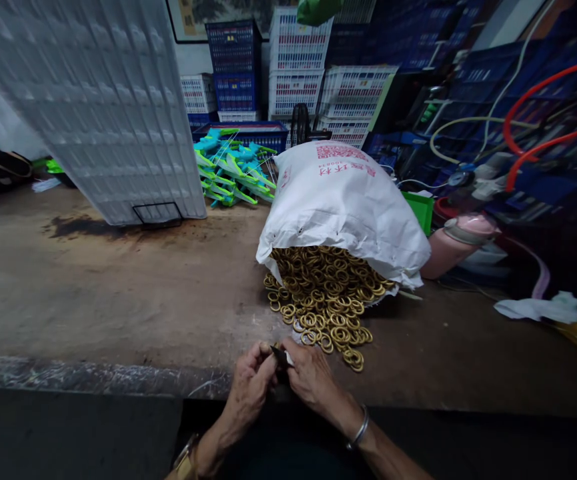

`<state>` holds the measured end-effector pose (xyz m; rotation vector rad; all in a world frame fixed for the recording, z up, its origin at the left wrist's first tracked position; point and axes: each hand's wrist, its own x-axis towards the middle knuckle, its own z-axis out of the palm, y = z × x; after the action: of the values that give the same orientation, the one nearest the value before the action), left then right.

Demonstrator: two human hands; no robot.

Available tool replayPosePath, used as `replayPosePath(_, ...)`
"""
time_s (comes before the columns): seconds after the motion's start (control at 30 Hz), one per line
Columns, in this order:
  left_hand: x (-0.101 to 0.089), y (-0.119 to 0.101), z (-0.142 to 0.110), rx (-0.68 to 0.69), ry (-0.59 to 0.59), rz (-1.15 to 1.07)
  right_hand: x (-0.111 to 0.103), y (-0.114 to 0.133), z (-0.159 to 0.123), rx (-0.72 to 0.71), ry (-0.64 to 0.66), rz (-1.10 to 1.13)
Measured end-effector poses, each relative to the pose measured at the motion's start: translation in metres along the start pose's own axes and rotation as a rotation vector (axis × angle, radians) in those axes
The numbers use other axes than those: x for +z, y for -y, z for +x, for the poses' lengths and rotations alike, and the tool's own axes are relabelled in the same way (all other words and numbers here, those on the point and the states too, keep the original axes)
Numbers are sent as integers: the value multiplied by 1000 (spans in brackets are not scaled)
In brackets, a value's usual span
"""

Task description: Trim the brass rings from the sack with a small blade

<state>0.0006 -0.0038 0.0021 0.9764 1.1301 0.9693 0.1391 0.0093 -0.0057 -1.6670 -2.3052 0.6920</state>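
Close together at the table's front edge, my left hand and my right hand meet with fingertips nearly touching. The right one is closed on a small dark blade-like piece, with a bit of white beside it. My left thumb and fingers are pinched at its tip; what they hold is too small to make out. Just beyond lie many brass-coloured rings, spilling from the open mouth of a white woven sack that rests on its side.
A tall translucent ribbed panel stands at left on the wooden table. Green and blue plastic parts are heaped behind. To the right are a pink bottle, a crumpled white cloth and orange hoses. Stacked crates fill the back.
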Motion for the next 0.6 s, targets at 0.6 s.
replayPosePath(0.6,-11,1,-7,-192,30,-524,-22,-7,46,179,-207,-336)
